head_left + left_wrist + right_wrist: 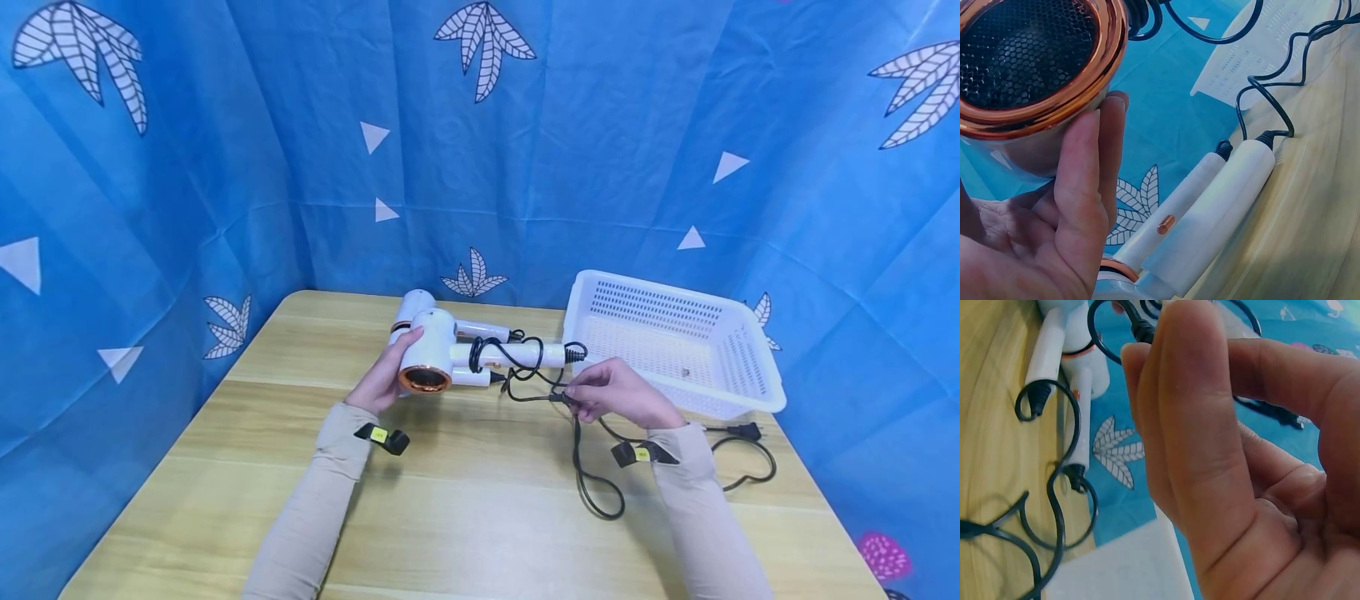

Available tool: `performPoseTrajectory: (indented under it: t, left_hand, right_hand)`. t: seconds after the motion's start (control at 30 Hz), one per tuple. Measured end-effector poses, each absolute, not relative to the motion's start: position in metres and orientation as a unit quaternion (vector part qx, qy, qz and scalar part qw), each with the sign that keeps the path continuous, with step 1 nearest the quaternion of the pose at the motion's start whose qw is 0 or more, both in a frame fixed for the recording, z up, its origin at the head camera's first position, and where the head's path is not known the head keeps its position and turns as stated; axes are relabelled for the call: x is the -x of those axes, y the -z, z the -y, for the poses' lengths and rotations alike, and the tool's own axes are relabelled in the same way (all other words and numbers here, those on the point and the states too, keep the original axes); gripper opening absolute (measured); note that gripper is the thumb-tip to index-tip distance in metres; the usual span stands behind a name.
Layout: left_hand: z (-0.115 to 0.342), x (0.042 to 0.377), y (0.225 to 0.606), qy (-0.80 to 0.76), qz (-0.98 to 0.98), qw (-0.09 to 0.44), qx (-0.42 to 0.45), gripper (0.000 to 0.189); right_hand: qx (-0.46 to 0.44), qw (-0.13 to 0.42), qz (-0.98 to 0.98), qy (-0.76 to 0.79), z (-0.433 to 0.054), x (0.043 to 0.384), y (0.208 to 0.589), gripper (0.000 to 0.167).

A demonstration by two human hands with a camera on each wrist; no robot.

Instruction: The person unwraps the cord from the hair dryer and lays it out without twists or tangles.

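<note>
My left hand (384, 377) grips the head of a white hair dryer (435, 333) with a copper ring round its dark mesh intake (1029, 53). Its handle points right, with its black cord (522, 363) looped round it. To the right, my right hand (621, 393) pinches a stretch of black cord between thumb and fingers, near the handle's end; a long loop hangs below it. Two more white hair dryers lie behind the held one; their handles (1210, 219) show side by side in the left wrist view, and the held dryer partly covers them in the head view.
A white perforated plastic basket (663, 287) stands at the back right of the wooden table (480, 508). Beside its front edge lie a black plug (746, 431) and a curved length of cord (765, 467). Blue patterned cloth (622, 150) hangs behind and along the sides.
</note>
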State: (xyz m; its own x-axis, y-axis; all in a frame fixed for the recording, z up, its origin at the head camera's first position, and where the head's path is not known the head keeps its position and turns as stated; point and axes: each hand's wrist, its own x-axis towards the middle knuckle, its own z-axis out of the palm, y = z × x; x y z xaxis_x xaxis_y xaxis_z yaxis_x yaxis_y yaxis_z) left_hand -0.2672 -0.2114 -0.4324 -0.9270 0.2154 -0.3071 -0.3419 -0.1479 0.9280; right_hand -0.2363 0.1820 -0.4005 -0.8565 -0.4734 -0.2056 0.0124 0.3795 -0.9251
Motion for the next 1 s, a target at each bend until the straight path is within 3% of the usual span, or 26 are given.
performPoseTrajectory:
  t: [0.47,1.0]
  left_hand:
    - [0.209,0.266,0.434,-0.747,-0.632,0.2,0.048,0.086]
    - [0.208,0.267,0.438,-0.728,-0.653,0.208,0.035,0.085]
  right_hand:
    - [0.118,0.211,-0.809,0.536,-0.196,0.239,0.397,0.031]
    - [0.078,0.151,-0.824,0.541,-0.209,0.243,0.392,0.036]
